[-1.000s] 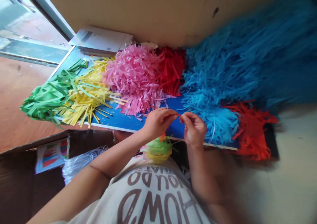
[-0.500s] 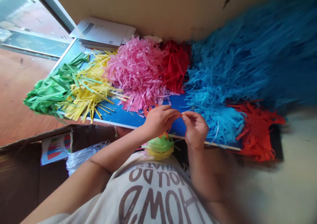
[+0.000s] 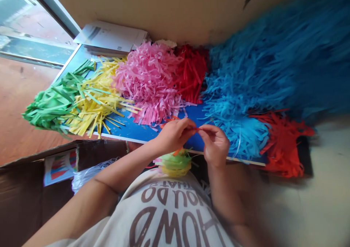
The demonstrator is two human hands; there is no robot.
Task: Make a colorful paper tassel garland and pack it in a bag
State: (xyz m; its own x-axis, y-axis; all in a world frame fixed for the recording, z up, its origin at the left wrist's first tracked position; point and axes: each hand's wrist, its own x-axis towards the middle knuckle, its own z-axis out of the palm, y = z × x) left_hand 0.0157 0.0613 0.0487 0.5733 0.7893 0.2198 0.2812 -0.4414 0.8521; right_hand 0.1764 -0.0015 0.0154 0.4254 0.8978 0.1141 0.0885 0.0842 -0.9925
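Observation:
My left hand [image 3: 175, 133] and my right hand [image 3: 216, 142] meet over the near edge of a blue board [image 3: 142, 132]. Both pinch the same thin orange-red paper strip [image 3: 194, 129], which spans the small gap between their fingertips. Below my hands, against my shirt, sits a small bundle of green, yellow and orange strips [image 3: 175, 164]. Heaps of cut paper strips lie on the board beyond: green [image 3: 51, 105], yellow [image 3: 95, 97], pink [image 3: 150, 79], red [image 3: 191, 72] and a large blue heap [image 3: 259, 72].
Another orange-red heap [image 3: 281, 145] hangs over the board's right end. A stack of white papers [image 3: 112, 37] lies at the back left by the wall. A brown cardboard box [image 3: 35, 188] with white cord [image 3: 90, 172] stands at my left.
My hands stay together on the strip; the fingertips have closed in slightly. The view has shifted a little as my head moved.

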